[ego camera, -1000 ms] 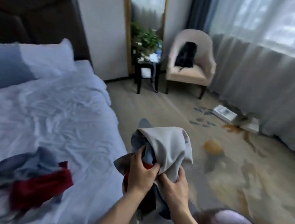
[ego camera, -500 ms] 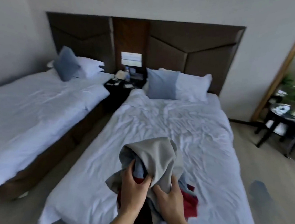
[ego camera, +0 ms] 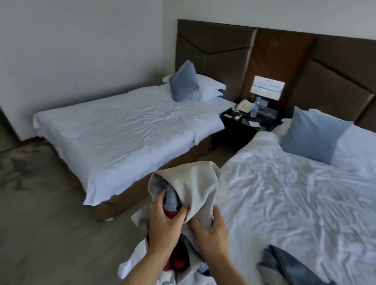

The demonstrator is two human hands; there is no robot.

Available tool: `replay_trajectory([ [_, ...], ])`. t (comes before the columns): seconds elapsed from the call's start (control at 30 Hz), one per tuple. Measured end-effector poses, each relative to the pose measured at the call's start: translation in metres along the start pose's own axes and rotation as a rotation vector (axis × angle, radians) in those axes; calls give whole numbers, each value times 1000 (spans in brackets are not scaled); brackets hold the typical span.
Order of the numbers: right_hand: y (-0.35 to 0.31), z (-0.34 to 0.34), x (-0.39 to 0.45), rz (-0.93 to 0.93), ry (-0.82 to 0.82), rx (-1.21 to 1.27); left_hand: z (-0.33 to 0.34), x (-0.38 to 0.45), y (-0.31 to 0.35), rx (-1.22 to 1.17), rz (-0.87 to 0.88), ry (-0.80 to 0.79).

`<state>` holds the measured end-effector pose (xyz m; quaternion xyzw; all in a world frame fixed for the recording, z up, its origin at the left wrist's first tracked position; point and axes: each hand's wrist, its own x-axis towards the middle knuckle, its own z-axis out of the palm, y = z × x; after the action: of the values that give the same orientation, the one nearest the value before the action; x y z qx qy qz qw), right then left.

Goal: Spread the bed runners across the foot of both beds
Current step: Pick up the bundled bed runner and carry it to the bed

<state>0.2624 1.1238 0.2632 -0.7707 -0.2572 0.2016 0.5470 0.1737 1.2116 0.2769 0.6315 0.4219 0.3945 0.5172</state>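
- Head view: we hold a bunched bed runner (ego camera: 192, 187) in front of us, between the two beds, at the near corner of the right bed (ego camera: 302, 196); the left hand (ego camera: 164, 226) grips the bundle with fingers curled into its folds, and the right hand (ego camera: 211, 232) pinches the grey outer layer beside it.
- Head view: the cloth shows grey outside, blue and red within, and it droops below our wrists in loose folds. We judge it soft, light and limp, so it will not hold any shape by itself.
- Head view: a second runner (ego camera: 293, 276) lies crumpled on the foot of the right bed, just right of our forearm. The left bed (ego camera: 124, 133) bears no runner.
- Head view: we judge the best hold to be a short edge, one hand on each corner, so the length falls open. A grip on the middle of the wad would only drag the tangle along; which fold is the edge we cannot tell.
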Motion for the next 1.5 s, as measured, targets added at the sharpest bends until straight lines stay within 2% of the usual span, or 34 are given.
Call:
replay_trajectory([
  [0.13, -12, 61, 61, -6, -94, -37, -23, 66, -12, -33, -33, 115],
  [0.43, -44, 197, 141, 14, -257, -97, -98, 190, -57, 43, -114, 238],
  [0.73, -78, 341, 199, 84, -198, -183, -181, 326, -110, -20, -162, 167],
  [0.97, -137, 462, 239, 85, -171, -201, -270, 434, -116, -70, -150, 125],
  [1.3, -205, 657, 318, 20, -310, -140, -406, 594, -135, -20, -122, 268],
  [1.5, -227, 777, 397, -7, -343, -95, -460, 715, -159, 34, -147, 323],
])
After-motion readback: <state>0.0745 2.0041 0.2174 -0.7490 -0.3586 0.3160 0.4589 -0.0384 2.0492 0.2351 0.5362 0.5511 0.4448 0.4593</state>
